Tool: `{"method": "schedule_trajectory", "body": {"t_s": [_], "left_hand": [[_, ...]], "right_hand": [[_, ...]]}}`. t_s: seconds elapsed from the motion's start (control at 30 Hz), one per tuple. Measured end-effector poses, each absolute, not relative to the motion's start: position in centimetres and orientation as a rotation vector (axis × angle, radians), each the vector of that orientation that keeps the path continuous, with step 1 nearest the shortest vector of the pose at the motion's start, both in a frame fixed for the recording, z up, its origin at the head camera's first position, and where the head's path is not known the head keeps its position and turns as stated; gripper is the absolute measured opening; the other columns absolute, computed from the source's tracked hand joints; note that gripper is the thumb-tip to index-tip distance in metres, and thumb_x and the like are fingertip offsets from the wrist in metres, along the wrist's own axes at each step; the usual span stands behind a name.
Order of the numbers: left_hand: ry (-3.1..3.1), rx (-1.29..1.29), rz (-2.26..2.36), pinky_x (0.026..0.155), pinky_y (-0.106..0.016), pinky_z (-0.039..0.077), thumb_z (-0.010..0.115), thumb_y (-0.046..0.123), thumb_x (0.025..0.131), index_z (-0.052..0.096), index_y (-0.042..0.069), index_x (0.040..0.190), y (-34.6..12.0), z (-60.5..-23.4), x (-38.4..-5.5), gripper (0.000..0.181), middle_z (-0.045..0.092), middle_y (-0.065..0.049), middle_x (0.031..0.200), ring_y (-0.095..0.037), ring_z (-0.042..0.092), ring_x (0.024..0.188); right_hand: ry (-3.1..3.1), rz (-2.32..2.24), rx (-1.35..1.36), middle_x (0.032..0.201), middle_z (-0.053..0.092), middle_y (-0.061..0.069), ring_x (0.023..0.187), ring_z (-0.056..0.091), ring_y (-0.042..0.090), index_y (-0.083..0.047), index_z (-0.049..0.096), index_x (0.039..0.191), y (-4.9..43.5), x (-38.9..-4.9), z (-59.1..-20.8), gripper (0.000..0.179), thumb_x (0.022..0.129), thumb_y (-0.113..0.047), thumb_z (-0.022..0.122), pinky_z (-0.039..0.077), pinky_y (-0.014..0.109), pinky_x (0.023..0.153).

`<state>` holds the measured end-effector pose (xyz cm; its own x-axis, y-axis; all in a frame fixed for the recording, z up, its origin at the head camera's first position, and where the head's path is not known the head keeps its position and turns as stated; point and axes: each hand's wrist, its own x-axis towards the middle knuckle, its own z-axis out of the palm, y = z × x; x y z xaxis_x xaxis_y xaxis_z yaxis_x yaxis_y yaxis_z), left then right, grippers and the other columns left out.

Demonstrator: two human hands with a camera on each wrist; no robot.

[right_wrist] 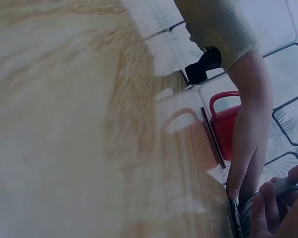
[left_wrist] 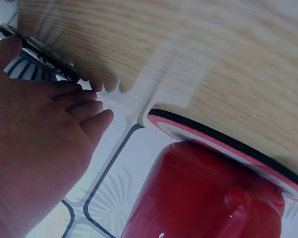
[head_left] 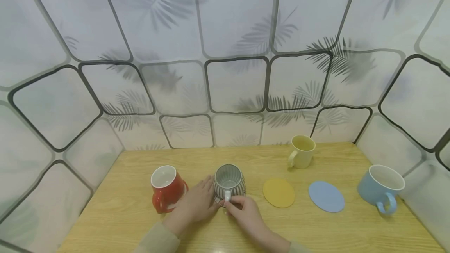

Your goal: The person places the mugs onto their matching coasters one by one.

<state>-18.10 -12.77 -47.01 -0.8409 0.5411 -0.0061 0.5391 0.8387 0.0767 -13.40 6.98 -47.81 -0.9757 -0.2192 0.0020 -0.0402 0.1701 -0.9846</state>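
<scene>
A grey striped mug (head_left: 228, 180) stands on a dark-edged coaster (left_wrist: 37, 52) near the middle of the table. My right hand (head_left: 247, 216) pinches its handle from the near side; in the right wrist view those fingers (right_wrist: 268, 210) curl at the handle. Lying flat on the left, my left hand (head_left: 200, 202) has its fingers extended along the mug's side, with the thumb at the coaster's edge. Just left of that hand, a red mug (head_left: 168, 186) sits on a red-rimmed coaster (left_wrist: 223, 144).
To the right, a round yellow coaster (head_left: 279, 193) and a blue coaster (head_left: 326, 196) lie flat on the wooden table (head_left: 299, 229). A yellow mug (head_left: 302, 153) stands behind them, near the patterned wall (head_left: 235, 85). At the far right is a light blue mug (head_left: 377, 186).
</scene>
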Motion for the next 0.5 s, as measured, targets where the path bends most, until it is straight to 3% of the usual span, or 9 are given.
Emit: {"method": "schedule_trajectory", "body": {"t_s": [0.2,0.5], "left_hand": [[2.996,0.885,0.121,0.128,-0.05,0.04,0.063,0.038,0.1,0.048,-0.008,0.154,-12.85,-47.18,-18.15,0.073,0.048,-0.024,0.162,-0.038,0.045,0.154],[2.999,0.913,0.073,0.128,-0.049,0.041,0.062,0.04,0.1,0.05,-0.008,0.153,-13.05,-47.05,-18.22,0.072,0.05,-0.023,0.162,-0.037,0.045,0.154]], "right_hand": [[2.412,-1.88,-0.243,0.087,0.076,0.009,0.076,0.058,0.0,0.002,0.081,0.099,7.05,-13.48,-47.88,0.017,0.094,-0.014,0.078,0.051,0.014,0.069],[2.533,-1.775,-0.331,0.093,0.077,0.008,0.08,0.058,-0.003,-0.001,0.081,0.099,7.55,-13.32,-47.55,0.015,0.093,-0.015,0.078,0.053,0.015,0.073]]}}
